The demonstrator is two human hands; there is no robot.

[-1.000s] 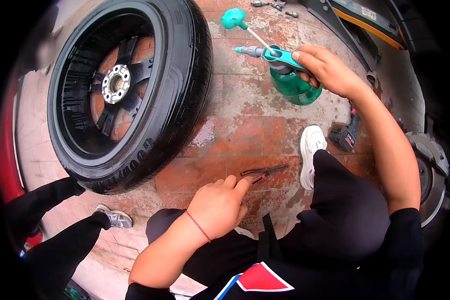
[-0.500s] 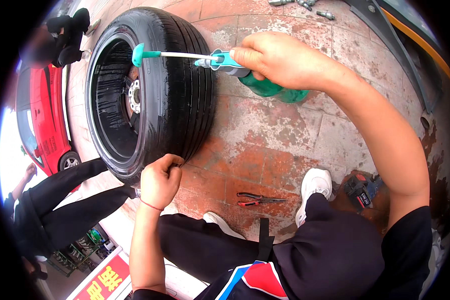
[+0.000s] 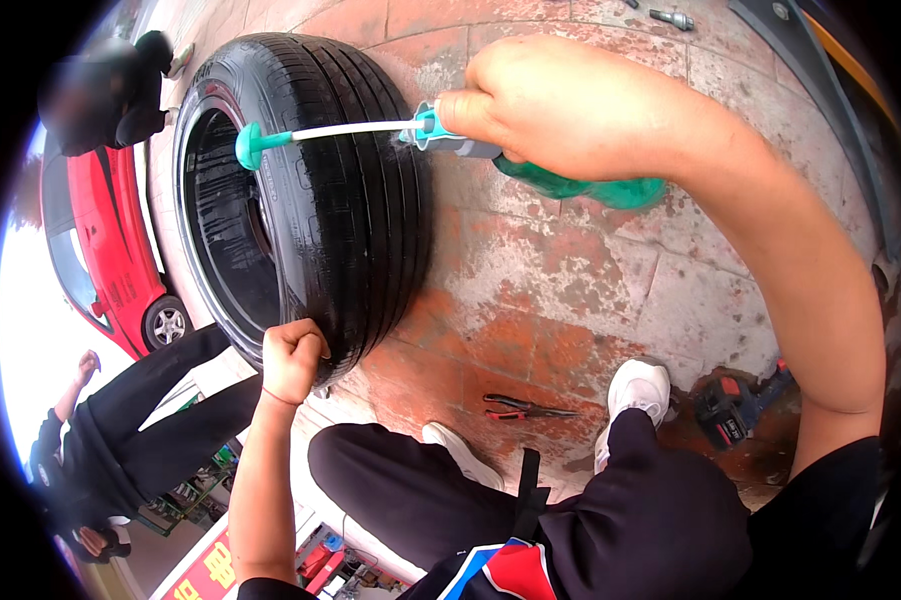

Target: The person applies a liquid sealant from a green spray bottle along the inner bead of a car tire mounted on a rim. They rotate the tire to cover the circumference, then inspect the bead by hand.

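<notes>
A black car tyre on its wheel (image 3: 345, 190) stands upright on the paving, left of centre; its tread and sidewall look wet. My right hand (image 3: 560, 115) is wrapped round the head of a green pump spray bottle (image 3: 620, 193), which lies nearly level to the right of the tyre. From the bottle's head a white rod reaches left across the tyre to a teal T-shaped knob, in front of the rim opening. Closed in a fist, my left hand (image 3: 292, 358) rests against the lower sidewall; its fingertips are hidden, and whether they hold anything does not show.
Red-handled pliers (image 3: 530, 409) lie on the paving before my feet. A cordless power tool (image 3: 730, 410) is by my right shoe. A metal bolt (image 3: 672, 18) lies at the far side. Two other people and a red car (image 3: 110, 235) are at the left.
My left hand has moved left and lower onto the tyre's sidewall, its fingers closing into a fist. The sprayer's knob has shifted left and down. The wheel's hub is less visible now.
</notes>
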